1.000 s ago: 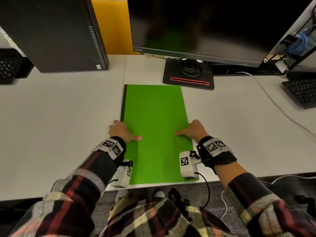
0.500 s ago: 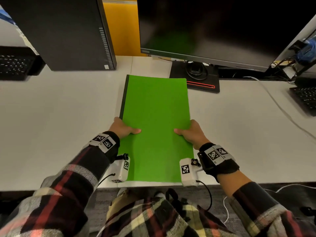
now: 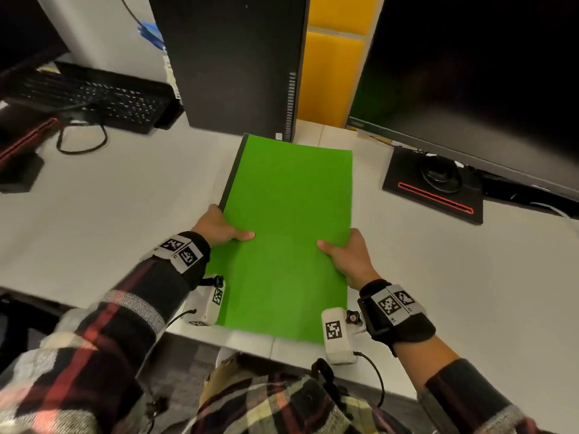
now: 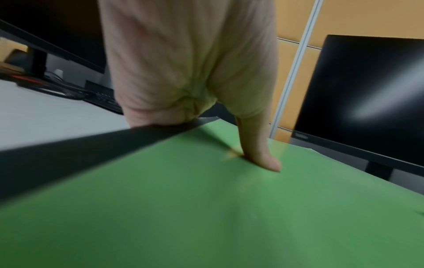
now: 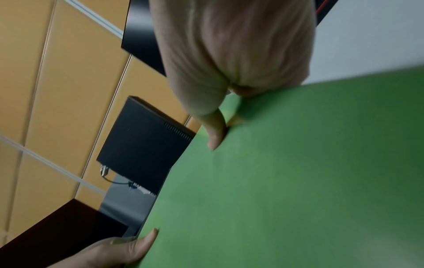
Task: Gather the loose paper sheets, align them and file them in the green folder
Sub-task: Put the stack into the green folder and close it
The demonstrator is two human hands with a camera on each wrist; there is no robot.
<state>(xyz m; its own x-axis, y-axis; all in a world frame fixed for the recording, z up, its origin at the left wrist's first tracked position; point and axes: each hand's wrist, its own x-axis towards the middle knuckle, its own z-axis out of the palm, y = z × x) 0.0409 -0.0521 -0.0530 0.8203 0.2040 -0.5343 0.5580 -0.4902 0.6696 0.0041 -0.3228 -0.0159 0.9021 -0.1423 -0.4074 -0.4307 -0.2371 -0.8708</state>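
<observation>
The green folder (image 3: 288, 233) is closed, with a dark spine along its left edge, and is held over the white desk (image 3: 109, 214). My left hand (image 3: 221, 228) grips the spine side, thumb on top of the cover and fingers under it. My right hand (image 3: 344, 253) grips the folder's right edge the same way. In the left wrist view the thumb presses the green folder (image 4: 206, 208); the right wrist view shows my right thumb on the green folder (image 5: 298, 172) and my left hand (image 5: 119, 252) at its far edge. No loose sheets show.
A black computer tower (image 3: 238, 64) stands just behind the folder's far end. A monitor (image 3: 476, 73) on a black stand (image 3: 435, 189) is at the right. A black keyboard (image 3: 91, 98) and a looped cable (image 3: 81, 139) lie far left.
Both hands went from resting on the folder's edges to gripping it, and the folder has come up off the desk and shifted toward the tower. My view has swung left.
</observation>
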